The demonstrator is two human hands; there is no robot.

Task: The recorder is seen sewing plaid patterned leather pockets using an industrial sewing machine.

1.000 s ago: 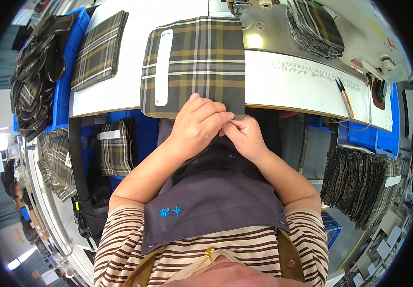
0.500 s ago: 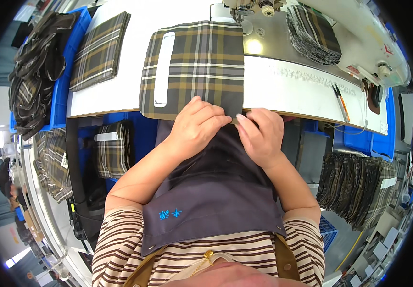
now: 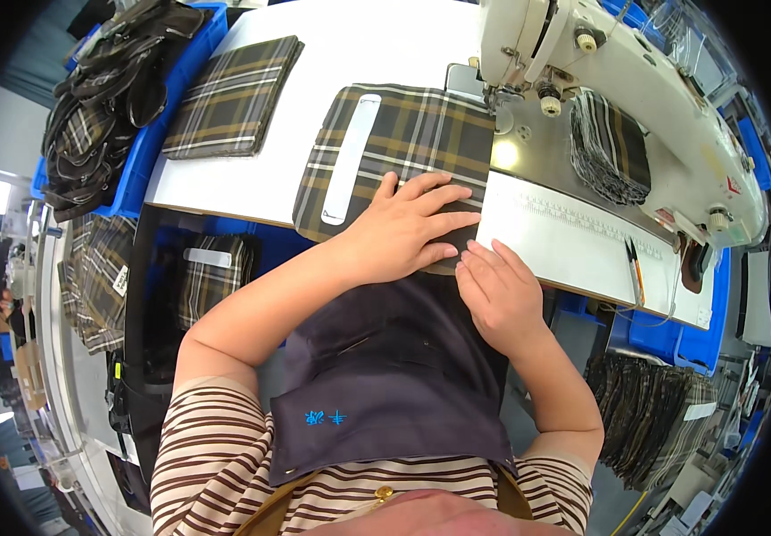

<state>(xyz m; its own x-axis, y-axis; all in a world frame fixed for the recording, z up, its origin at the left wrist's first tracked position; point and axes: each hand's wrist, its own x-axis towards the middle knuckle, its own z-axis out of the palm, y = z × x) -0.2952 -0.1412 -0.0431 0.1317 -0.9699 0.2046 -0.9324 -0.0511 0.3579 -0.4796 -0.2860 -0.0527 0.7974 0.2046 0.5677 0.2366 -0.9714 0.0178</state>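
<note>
A dark plaid fabric panel (image 3: pixel 417 129) with a long white strip (image 3: pixel 351 157) lies at the front of the white worktop, reaching the sewing machine's needle area (image 3: pixel 497 112). My left hand (image 3: pixel 403 232) is spread open across the lower part of the panel. My right hand (image 3: pixel 502 299) is at the panel's lower-right corner, fingers extended and slightly bent against it, the tips close together. A ruler scale (image 3: pixel 564 214) runs along the worktop to the right.
A plaid stack (image 3: pixel 225 98) sits left, beside a blue bin (image 3: pixel 189 67) of dark pieces. Another stack (image 3: pixel 609 147) is under the machine arm (image 3: pixel 662 116). An orange-handled tool (image 3: pixel 636 272) lies near the front edge. More bins and stacks (image 3: pixel 216 286) are below.
My left hand has opened out and moved up onto the panel. My right hand has moved off its earlier pinch at the edge. The view has shifted, showing more of the machine.
</note>
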